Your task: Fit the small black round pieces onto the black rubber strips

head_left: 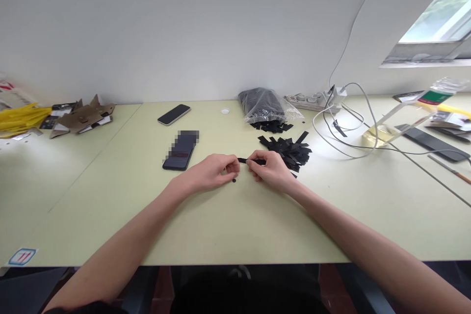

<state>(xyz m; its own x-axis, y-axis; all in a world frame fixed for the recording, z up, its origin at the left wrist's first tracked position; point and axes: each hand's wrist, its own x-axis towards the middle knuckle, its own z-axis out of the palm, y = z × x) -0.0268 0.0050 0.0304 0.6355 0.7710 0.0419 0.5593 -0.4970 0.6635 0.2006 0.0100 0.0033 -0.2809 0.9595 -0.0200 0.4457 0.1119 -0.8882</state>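
Note:
A short black strip (242,160) spans the gap between my two hands over the middle of the table. My left hand (217,171) has its fingers curled and closed at the strip's left end. At the other end my right hand (270,169) pinches the strip between thumb and fingers. On the table just below my left fingertips lies a small round black piece (234,180). Beyond my right hand is a loose pile of black strips (290,152). Behind that pile, a clear plastic bag (263,103) full of black pieces lies with more strips at its mouth.
Two phones (174,115) (182,151) lie at the back left. Flattened cardboard (84,117) and yellow material (22,117) are far left. A power strip (309,102), looped cables, a tilted plastic bottle (408,113) and a dark flat bar (434,143) occupy the right.

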